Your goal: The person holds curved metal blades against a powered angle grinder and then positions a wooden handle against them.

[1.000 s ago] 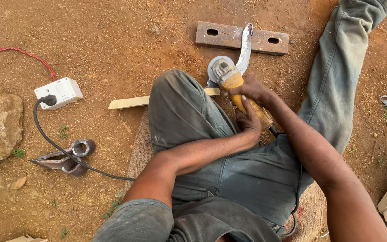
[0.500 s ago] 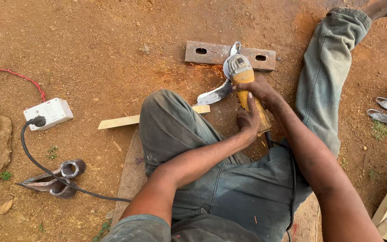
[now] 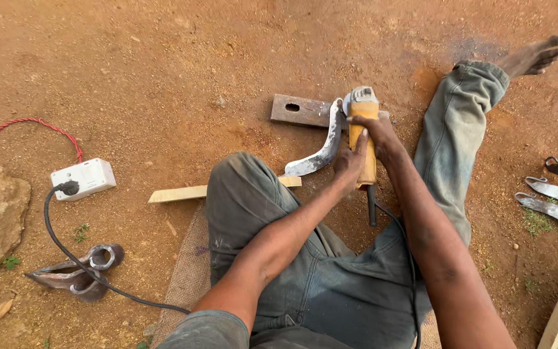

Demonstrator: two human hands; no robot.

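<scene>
Metal, plastic and cloth on rough red earth

Angle grinder (image 3: 363,139): matt yellow plastic body, dull grey metal head; curved blade (image 3: 321,154) bright, ground-smooth steel; drilled plate (image 3: 298,110) rusty, rough; trousers (image 3: 330,284) worn grey denim; socket box (image 3: 84,178) glossy white plastic.

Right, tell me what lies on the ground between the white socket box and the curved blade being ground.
In the head view, between the white socket box and the curved blade lie bare red soil and a pale wooden strip, which runs under the person's raised left knee.
</scene>
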